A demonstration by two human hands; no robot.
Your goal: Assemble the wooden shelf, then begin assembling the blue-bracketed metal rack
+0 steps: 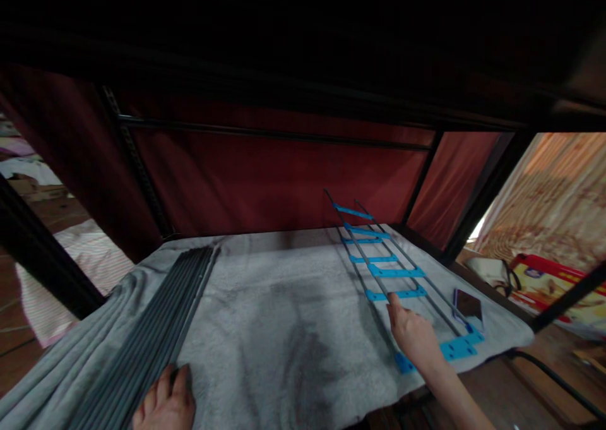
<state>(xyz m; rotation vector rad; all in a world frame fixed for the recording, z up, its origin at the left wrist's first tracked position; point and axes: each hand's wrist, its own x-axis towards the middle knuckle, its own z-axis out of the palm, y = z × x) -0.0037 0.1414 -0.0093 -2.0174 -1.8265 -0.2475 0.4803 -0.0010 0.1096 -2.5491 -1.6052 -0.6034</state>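
Note:
Dark grey rods (161,316) lie side by side in a bundle on the left of the grey cloth (274,316). My left hand (165,401) rests at the bundle's near right edge, its fingers bent over the cloth; whether it grips a rod is hard to see. On the right stands a ladder-like frame of grey rods joined by blue crosspieces (396,271). My right hand (409,329) is closed around the near part of one upper rod of this frame, above the blue end piece (458,348).
A phone (468,307) lies right of the frame. Dark posts (492,190) and a low overhead structure surround the surface, with red cloth (284,184) behind. A red and yellow package (553,285) sits at the far right.

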